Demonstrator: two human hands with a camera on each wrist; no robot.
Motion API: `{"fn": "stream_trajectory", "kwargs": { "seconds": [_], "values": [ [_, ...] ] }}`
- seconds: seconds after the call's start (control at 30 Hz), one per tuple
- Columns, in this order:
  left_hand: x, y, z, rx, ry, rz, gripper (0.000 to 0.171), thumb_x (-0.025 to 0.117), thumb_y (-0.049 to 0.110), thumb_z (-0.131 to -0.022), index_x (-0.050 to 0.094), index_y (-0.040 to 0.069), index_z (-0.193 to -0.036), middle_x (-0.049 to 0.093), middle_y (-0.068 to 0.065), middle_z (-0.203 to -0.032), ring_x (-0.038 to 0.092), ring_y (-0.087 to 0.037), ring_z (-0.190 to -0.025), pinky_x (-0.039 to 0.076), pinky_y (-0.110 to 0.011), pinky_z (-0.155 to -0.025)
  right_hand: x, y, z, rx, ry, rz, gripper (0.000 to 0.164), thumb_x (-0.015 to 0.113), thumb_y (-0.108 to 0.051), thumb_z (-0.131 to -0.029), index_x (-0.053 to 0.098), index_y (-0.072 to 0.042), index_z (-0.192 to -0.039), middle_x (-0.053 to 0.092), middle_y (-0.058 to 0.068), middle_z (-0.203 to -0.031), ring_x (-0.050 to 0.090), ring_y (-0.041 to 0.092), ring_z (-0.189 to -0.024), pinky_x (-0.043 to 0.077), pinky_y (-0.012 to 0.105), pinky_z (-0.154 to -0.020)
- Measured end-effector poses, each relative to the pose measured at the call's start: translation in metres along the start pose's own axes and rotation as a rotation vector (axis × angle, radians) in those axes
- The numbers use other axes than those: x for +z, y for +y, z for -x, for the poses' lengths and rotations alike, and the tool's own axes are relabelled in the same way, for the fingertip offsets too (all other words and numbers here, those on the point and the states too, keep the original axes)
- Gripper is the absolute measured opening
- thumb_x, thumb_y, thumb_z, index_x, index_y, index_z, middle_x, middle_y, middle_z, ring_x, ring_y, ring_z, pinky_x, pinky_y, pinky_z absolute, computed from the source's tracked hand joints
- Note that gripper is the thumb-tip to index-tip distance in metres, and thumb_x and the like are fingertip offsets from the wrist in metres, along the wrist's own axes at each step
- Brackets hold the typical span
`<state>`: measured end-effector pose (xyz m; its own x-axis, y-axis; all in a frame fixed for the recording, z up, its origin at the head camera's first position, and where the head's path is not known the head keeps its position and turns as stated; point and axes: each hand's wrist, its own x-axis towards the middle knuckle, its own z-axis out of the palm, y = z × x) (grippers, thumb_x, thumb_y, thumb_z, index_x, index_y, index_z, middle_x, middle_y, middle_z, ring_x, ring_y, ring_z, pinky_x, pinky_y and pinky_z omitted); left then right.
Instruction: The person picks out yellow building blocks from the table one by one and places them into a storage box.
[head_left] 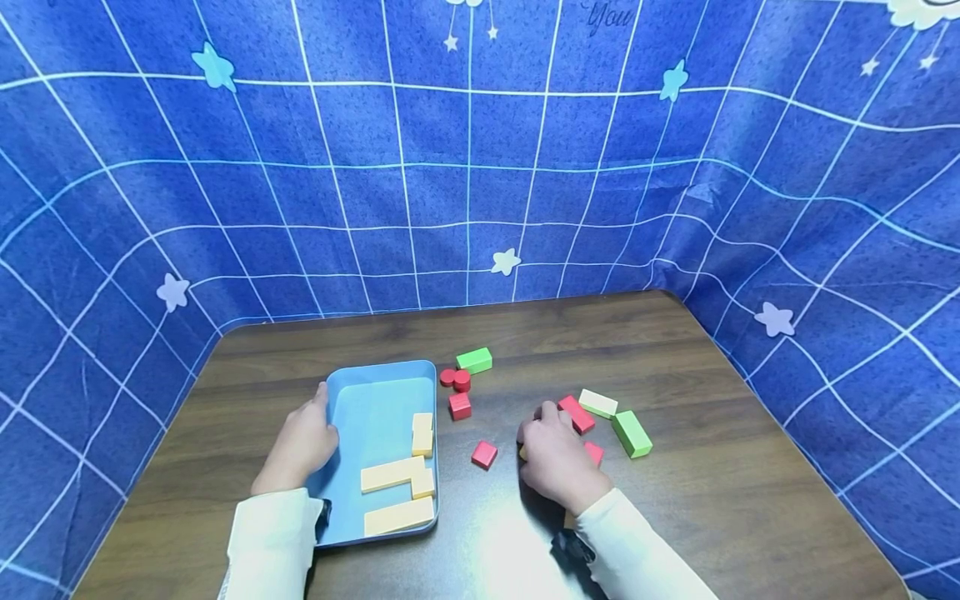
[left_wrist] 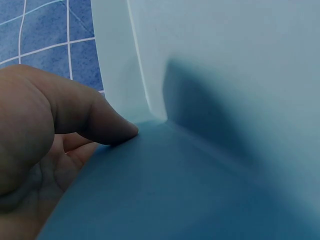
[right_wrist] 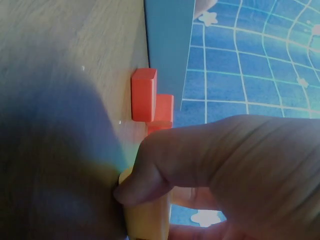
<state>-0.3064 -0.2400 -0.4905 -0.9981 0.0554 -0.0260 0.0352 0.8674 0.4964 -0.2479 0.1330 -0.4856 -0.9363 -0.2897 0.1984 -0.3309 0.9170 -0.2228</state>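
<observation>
My left hand [head_left: 297, 443] grips the left wall of a blue tray [head_left: 367, 417]; in the left wrist view the thumb lies inside the wall and the fingers outside. Several pale yellow wooden blocks [head_left: 399, 517] lie along the tray's right side. To the right of the tray, my right hand [head_left: 558, 462] pinches a yellow block [right_wrist: 147, 220] low over the table, thumb on its near face. Most of that block is hidden by the hand in the head view. A red cube [head_left: 484, 454] sits between the tray and this hand.
Beyond the right hand lie a red block [head_left: 576, 413], a cream block [head_left: 598, 404] and a green block [head_left: 632, 434]. Another green block [head_left: 474, 361], small red discs [head_left: 462, 381] and a red cube [head_left: 460, 406] stand by the tray's right wall. Blue cloth [head_left: 480, 192] hangs behind the table.
</observation>
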Motion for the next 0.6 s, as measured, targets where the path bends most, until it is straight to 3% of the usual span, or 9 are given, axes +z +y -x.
{"fn": "stream_trajectory", "kwargs": {
  "seconds": [0.2,0.43,0.6],
  "values": [
    [0.0003,-0.0006,0.0003,-0.003,-0.005,-0.001,0.070,0.045,0.002,-0.090,0.004,-0.005,-0.147,0.022,-0.033,-0.145,0.025,-0.049,-0.126,0.030,-0.068,-0.098,0.0009,-0.0028,0.0008,-0.017,0.002,0.004,0.019,0.077,-0.020,-0.057,0.063,-0.018,-0.070,0.051,0.011,-0.089,0.042,0.030,-0.078,0.040,0.038,-0.066],
    [0.0008,-0.0016,0.0006,-0.002,-0.001,0.000,0.070,0.045,0.002,-0.091,0.003,-0.005,-0.147,0.023,-0.033,-0.145,0.026,-0.050,-0.125,0.031,-0.068,-0.096,0.0011,-0.0071,0.0003,-0.005,0.023,-0.026,0.013,0.071,-0.027,-0.065,0.064,-0.022,-0.074,0.051,0.000,-0.077,0.042,0.025,-0.076,0.035,0.035,-0.063],
    [0.0012,-0.0027,0.0001,0.002,-0.004,-0.002,0.070,0.044,0.001,-0.091,0.003,-0.005,-0.147,0.023,-0.034,-0.145,0.026,-0.050,-0.125,0.031,-0.068,-0.096,0.0031,-0.0081,-0.0010,-0.044,0.064,-0.030,0.020,0.069,-0.027,-0.067,0.068,-0.020,-0.085,0.055,-0.006,-0.073,0.046,0.025,-0.081,0.036,0.037,-0.070]
  ]
}}
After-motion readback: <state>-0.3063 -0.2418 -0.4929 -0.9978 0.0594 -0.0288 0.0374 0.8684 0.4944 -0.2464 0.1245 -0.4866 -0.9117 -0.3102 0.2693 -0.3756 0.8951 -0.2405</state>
